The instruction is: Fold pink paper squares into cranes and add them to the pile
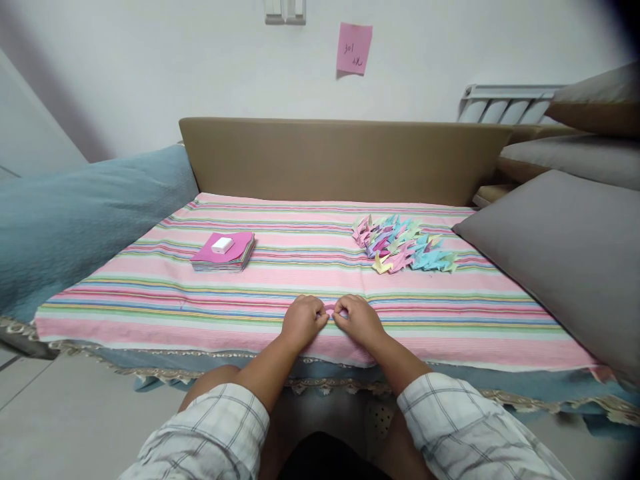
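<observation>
Between my two hands, close to the front edge of the striped cloth [200, 326], is a small strip of pink paper [329, 307]. My left hand [304, 320] pinches its left end between thumb and fingers. The right end is pinched by my right hand [358, 320]. Most of the paper is hidden by my fingers, so its folded shape cannot be made out. Beyond my right hand lies a pile of folded paper cranes [395, 245] in pink, blue, green, yellow and purple. To the far left sits a stack of square coloured paper [223, 259], magenta on top.
A small white box [222, 245] rests on the paper stack. Grey cushions [555, 247] are piled at the right, and a blue-covered armrest [95, 213] bounds the left. Behind stands the brown backrest [345, 160]. A pink note [354, 49] is stuck to the wall.
</observation>
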Motion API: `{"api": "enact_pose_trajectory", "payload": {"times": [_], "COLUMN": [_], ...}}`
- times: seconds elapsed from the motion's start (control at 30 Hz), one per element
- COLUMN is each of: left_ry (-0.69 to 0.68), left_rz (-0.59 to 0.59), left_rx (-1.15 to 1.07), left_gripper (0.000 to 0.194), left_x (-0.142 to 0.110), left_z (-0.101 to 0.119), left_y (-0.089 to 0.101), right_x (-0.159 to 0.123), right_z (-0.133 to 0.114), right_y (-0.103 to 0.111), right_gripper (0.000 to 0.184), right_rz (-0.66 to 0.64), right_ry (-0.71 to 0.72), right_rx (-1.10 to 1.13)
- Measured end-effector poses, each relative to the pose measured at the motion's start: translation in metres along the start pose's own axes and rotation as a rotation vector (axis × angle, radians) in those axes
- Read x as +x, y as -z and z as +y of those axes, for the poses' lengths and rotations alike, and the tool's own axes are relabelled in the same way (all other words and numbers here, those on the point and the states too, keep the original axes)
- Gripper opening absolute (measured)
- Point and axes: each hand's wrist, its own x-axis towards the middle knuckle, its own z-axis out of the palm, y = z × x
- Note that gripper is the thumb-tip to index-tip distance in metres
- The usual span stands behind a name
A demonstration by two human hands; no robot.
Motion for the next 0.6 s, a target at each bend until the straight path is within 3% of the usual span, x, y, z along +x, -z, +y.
{"api": "enact_pose_trajectory", "payload": {"times": [0.17, 0.3, 0.6], "left_ry": [0.13, 0.025, -0.19], "left_rz": [0.047, -0.002, -0.126], "left_rx": [-0.067, -0.055, 0.056], "left_gripper": [0.011, 0.002, 0.012], "left_x": [-0.0015, -0.0005, -0.0023], "left_z": [0.0025, 0.0029, -0.0058], "left_y": [-0.0002, 0.0003, 0.0063], "right_x": [-0.0004, 0.0018, -0.001], "right_z": [0.0018, 0.004, 0.0051], "right_y": [0.0005, -0.0008, 0.0072], "right_gripper": [0.015, 0.008, 0.012], "right_rz": [0.012, -0.027, -0.104], "right_ry": [-0.042, 0.038, 0.21], "right_rx": [0.078, 0.049, -0.085]}}
